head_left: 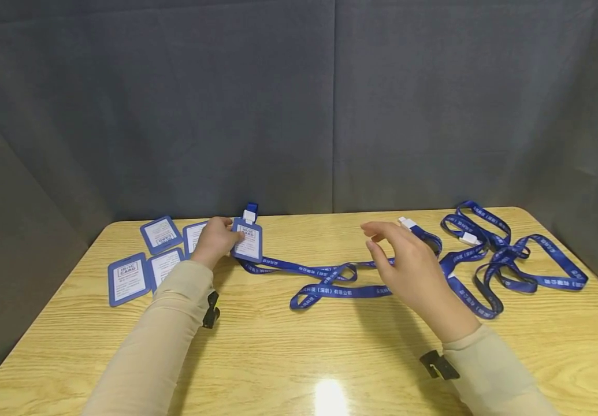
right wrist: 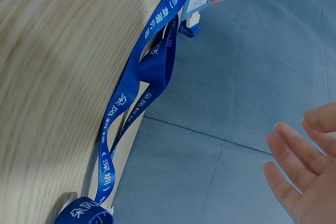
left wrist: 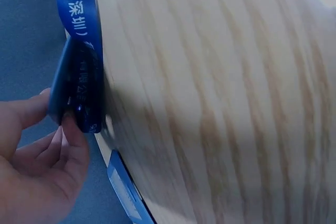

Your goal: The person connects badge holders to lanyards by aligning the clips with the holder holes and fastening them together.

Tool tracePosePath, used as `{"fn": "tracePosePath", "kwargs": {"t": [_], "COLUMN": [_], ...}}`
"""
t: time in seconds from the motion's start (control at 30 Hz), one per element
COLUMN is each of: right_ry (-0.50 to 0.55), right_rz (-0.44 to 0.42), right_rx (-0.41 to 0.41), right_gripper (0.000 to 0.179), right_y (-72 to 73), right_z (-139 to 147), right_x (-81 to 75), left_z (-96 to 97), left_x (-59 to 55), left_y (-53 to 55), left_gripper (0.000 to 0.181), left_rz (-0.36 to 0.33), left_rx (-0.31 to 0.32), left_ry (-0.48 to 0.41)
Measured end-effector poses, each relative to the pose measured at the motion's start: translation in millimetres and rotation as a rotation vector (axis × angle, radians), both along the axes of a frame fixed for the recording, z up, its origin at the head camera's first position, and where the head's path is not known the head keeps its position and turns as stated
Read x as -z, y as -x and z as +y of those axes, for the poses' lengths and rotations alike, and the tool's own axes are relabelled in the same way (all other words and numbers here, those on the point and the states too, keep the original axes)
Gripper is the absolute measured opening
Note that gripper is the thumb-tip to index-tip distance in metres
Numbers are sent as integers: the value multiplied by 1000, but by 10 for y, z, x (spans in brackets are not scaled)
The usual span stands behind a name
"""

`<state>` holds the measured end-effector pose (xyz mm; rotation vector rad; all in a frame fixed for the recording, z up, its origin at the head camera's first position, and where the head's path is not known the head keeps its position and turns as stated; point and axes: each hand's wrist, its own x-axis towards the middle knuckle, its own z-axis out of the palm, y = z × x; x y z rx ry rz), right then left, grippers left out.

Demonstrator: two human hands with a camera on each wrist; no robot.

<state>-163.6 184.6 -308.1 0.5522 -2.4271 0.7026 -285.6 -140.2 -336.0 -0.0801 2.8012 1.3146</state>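
In the head view my left hand (head_left: 218,240) pinches the edge of a blue-framed ID card holder (head_left: 248,245), thumb on its front. A white clip (head_left: 249,216) with a short blue loop sits at its top. Behind the holder a blue lanyard (head_left: 325,271) with white print runs to the right along the table. The left wrist view shows fingers (left wrist: 73,150) and thumb on either side of the holder (left wrist: 62,80), seen edge-on. My right hand (head_left: 408,266) hovers above the table with bent, relaxed fingers (right wrist: 294,156), and nothing is between them.
Several more card holders (head_left: 129,279) lie at the left of the wooden table (head_left: 278,358). A heap of blue lanyards (head_left: 507,260) with white clips (head_left: 469,238) spreads over the right side. A dark cloth (head_left: 226,115) stands behind the table's back edge.
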Motion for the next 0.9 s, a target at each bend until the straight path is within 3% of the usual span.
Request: {"fn": "tracePosePath", "kwargs": {"t": [0.2,0.43,0.7,0.9], "right_ry": [-16,-18,-19,-18], "right_rz": [17,-14,-9,0], "right_rx": [3,7,-11,-19], "right_gripper": [29,28,28,27], "right_y": [13,9,19,30], "right_z": [8,19,15,8], "right_x": [15,17,28,35], "left_z": [-46,-154,-387,-540], "left_x": [-50,-178,-243,-266], "left_y": [-18,-80,-109,-155], "left_gripper": [48,38,37,38], "left_rz": [16,41,35,8], "left_rx": [10,37,170,201], "left_ry": [81,69,56,74]}}
